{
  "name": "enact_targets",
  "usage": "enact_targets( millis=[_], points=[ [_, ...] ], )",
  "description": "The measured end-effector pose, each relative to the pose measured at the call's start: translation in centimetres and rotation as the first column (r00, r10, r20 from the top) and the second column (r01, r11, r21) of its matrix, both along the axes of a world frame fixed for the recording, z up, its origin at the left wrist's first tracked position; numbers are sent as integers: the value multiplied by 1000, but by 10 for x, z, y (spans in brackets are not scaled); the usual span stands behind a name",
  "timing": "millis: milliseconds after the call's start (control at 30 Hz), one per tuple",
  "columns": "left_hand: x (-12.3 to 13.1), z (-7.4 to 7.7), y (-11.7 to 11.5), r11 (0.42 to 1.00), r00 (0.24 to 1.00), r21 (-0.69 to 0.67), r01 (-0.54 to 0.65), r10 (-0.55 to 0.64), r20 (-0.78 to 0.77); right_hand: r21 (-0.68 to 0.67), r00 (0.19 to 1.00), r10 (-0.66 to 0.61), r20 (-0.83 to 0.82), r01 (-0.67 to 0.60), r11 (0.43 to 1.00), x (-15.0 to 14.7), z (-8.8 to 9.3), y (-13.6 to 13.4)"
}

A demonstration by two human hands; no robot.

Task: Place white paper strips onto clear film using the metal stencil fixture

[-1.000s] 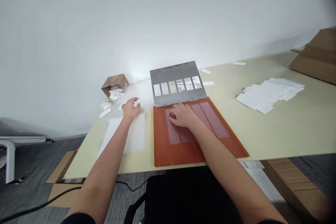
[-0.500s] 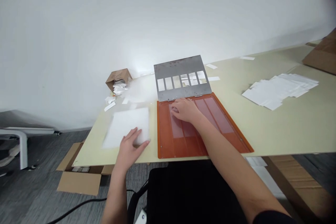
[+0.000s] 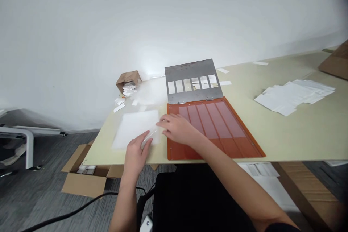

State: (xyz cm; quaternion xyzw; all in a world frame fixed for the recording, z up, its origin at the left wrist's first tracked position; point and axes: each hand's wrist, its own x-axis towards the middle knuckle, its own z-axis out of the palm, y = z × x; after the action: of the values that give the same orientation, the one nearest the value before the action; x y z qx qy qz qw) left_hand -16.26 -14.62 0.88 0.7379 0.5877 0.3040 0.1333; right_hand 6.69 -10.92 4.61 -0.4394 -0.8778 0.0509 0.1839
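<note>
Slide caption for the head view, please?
Left hand and right hand at a white sheet beside an orange board.

A crumpled brown paper bag (image 3: 128, 79) spills white paper scraps on the far table edge, a loose stack of white sheets (image 3: 293, 96) lies right, and an open cardboard box (image 3: 84, 185) sits on the grey carpet.

Right of the orange board (image 3: 239, 148), a cardboard box (image 3: 335, 63) is cut off by the edge; left of it, white scraps (image 3: 129, 90) in a kraft bag (image 3: 128, 79) are too small to tell.
</note>
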Motion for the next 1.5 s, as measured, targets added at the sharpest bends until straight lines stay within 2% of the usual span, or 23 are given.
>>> enact_targets(
  millis=[100, 200, 233, 300, 333, 367, 433, 533, 633, 767, 933, 1133, 1200, 1333, 1500],
  points=[
    [-1, 13, -12, 999, 1000, 31, 16, -16, -7, 96, 996, 89, -18, -87, 992, -21, -4, -8],
    [4, 22, -27, 989, 996, 125, -84, 83, 12, 169, 993, 110, -46, -101, 980, -34, -7, -9],
    [6, 24, -32, 960, 984, 218, -176, 167, 63, 178, 993, 104, -60, -92, 980, -37, -9, -9],
    [11, 24, -42, 887, 933, 326, -328, 251, 258, 206, 991, 83, -104, -60, 977, -42, -13, -10],
    [13, 22, -46, 863, 886, 320, -391, 259, 384, 221, 989, 68, -133, -38, 975, -45, -15, -11],
    [14, 20, -49, 863, 834, 277, -423, 251, 491, 237, 985, 53, -165, -13, 971, -47, -18, -13],
    [15, 16, -52, 906, 784, 176, -385, 221, 580, 272, 972, 31, -234, 35, 962, -54, -25, -19],
    [15, 12, -50, 952, 750, 80, -297, 180, 636, 337, 941, 37, -337, 84, 938, -66, -35, -31],
    [15, 13, -43, 953, 709, 75, -293, 164, 686, 408, 898, 76, -433, 120, 905, -79, -43, -40],
    [19, 17, -37, 957, 690, 88, -275, 133, 711, 457, 831, 112, -545, 183, 870, -90, -48, -42],
    [24, 19, -28, 968, 724, 112, -224, 89, 684, 416, 748, 99, -657, 250, 874, -90, -45, -36],
    [21, 27, -14, 982, 837, 179, -66, -44, 546, 297, 674, 94, -733, 193, 935, -73, -29, -35],
    [20, 31, -12, 978, 878, 210, -11, -91, 470, 299, 697, 84, -712, 193, 934, -67, -24, -34],
    [18, 38, -12, 957, 928, 281, 64, -161, 337, 380, 807, 83, -585, 183, 907, -59, -18, -31],
    [19, 42, -9, 874, 981, 456, 168, -196, 13, 417, 845, 70, -530, 188, 889, -54, -17, -28]
  ],
)
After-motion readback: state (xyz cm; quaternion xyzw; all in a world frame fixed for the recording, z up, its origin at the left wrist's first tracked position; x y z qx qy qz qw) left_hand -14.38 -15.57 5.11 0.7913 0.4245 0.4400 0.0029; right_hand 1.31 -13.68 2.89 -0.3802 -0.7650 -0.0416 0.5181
